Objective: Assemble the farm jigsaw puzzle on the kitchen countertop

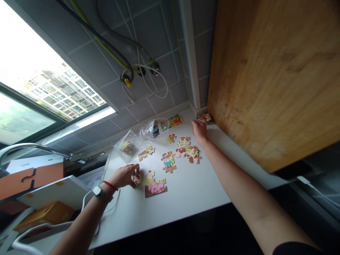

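Observation:
My left hand [125, 176], with a red string and a watch at the wrist, pinches a puzzle piece [137, 179] low over the white countertop. Just right of it lies a joined corner of puzzle pieces [156, 187] with a pink figure. At the back right, my right hand [199, 129] has its fingers curled beside a pile of puzzle pieces [204, 118]; whether it holds one is hidden. Between the hands lie a joined section with a blue patch [169, 162], overlapping brown and cream pieces [193, 153], and a small joined pair [146, 152].
Two clear plastic bags [126, 146] of pieces and a colourful picture card [175, 121] lie at the back. A wooden board [273, 78] stands on the right. To the left are a faucet [37, 146], boxes [47, 216] and a white cable [117, 200].

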A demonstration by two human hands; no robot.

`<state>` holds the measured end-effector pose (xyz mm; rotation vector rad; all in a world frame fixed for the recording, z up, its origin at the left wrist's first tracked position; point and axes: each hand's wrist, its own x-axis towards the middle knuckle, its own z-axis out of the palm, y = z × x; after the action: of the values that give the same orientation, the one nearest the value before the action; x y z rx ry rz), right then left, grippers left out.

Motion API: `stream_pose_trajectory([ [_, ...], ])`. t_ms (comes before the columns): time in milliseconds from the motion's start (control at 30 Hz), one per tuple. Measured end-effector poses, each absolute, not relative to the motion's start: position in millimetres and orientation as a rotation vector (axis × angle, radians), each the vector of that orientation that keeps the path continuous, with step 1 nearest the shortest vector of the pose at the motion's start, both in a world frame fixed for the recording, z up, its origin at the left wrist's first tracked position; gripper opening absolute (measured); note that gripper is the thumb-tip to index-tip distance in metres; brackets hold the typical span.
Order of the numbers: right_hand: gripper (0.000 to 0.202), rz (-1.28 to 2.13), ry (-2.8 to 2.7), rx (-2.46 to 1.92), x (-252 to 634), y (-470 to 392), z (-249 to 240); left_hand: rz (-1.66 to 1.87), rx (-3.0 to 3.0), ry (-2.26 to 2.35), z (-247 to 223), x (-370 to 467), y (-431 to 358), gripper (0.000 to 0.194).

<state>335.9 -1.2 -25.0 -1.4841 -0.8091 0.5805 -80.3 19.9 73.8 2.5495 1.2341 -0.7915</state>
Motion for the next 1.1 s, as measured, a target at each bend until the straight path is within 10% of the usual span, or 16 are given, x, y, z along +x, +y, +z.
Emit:
stream_pose_trajectory([
  [433, 0.023, 0.638, -0.816, -1.722, 328, -7, -20, -0.359, 2.699, 1.272, 87, -68, 22, 0.035],
  [767, 0.023, 0.771, -1.131, -1.509, 337, -29, -24, 0.515, 2.726, 0.569, 89, 146, 0, 0.019],
  [1100, 0.018, 0.744, -1.186, -1.561, 337, -26, -26, 0.146, 2.788, 0.750, 66, 315, 40, 0.059],
])
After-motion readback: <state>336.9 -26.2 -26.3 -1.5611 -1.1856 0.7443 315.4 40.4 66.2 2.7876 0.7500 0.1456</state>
